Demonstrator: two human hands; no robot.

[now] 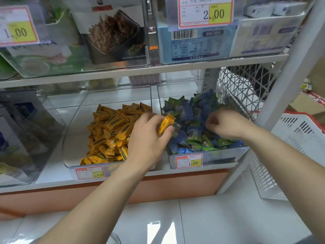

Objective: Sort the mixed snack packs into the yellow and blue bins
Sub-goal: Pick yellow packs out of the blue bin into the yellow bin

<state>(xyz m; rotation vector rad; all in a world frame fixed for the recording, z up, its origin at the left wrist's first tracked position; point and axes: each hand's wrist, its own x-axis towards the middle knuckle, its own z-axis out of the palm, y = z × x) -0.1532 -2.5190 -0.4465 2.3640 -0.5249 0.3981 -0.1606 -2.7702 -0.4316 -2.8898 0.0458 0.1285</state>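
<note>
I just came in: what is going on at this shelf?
A person is sorting here. The left hand pinches a yellow pack over the edge of the blue bin, beside the yellow bin. The right hand reaches with curled fingers among the blue and green packs; a grip cannot be seen.

One view only: your head cam, wide-angle, pitched forward and down, close to the lower shelf (52, 173). Centred on yellow bin (73, 138) and blue bin (219, 157); upper shelf (123, 72) at top, floor (228, 217) at bottom.
</note>
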